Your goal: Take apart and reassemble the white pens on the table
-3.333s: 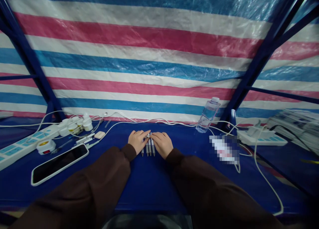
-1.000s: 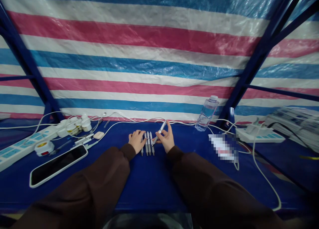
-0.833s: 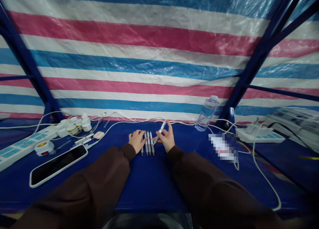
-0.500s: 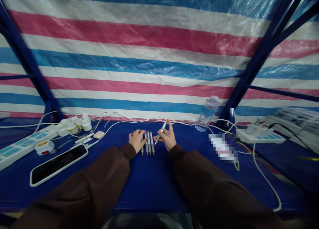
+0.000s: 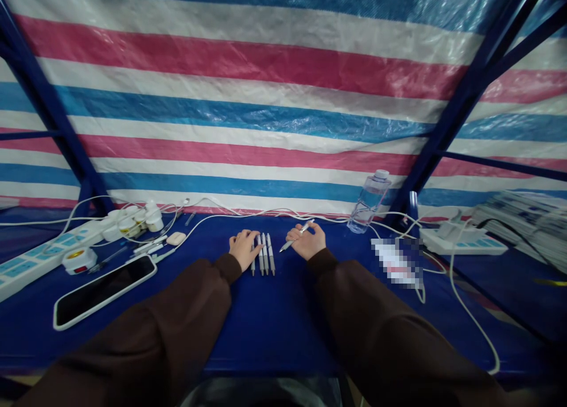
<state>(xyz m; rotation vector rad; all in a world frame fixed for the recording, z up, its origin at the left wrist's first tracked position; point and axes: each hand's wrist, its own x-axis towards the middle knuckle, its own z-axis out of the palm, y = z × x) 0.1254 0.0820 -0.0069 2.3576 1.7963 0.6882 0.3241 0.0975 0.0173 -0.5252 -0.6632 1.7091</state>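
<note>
Several white and grey pens (image 5: 270, 254) lie side by side, tips toward me, on the blue table (image 5: 266, 330). My left hand (image 5: 243, 248) rests over the left side of this row, fingers bent and apart, touching the leftmost pens and partly covering them. To the right of the row, my right hand (image 5: 308, 240) is closed on another white pen (image 5: 287, 246), which slants with its grey tip down to the left and its other end at my thumb.
On the left are a phone (image 5: 105, 291), a power strip (image 5: 53, 253) with plugs and a small earphone case (image 5: 176, 238). A clear bottle (image 5: 368, 202), cables, a blurred-out item (image 5: 398, 264) and another power strip (image 5: 463, 241) stand or lie on the right.
My right hand has moved a little to the right, away from the row, and its pen now lies at a flatter slant. My left hand and the row look the same.
</note>
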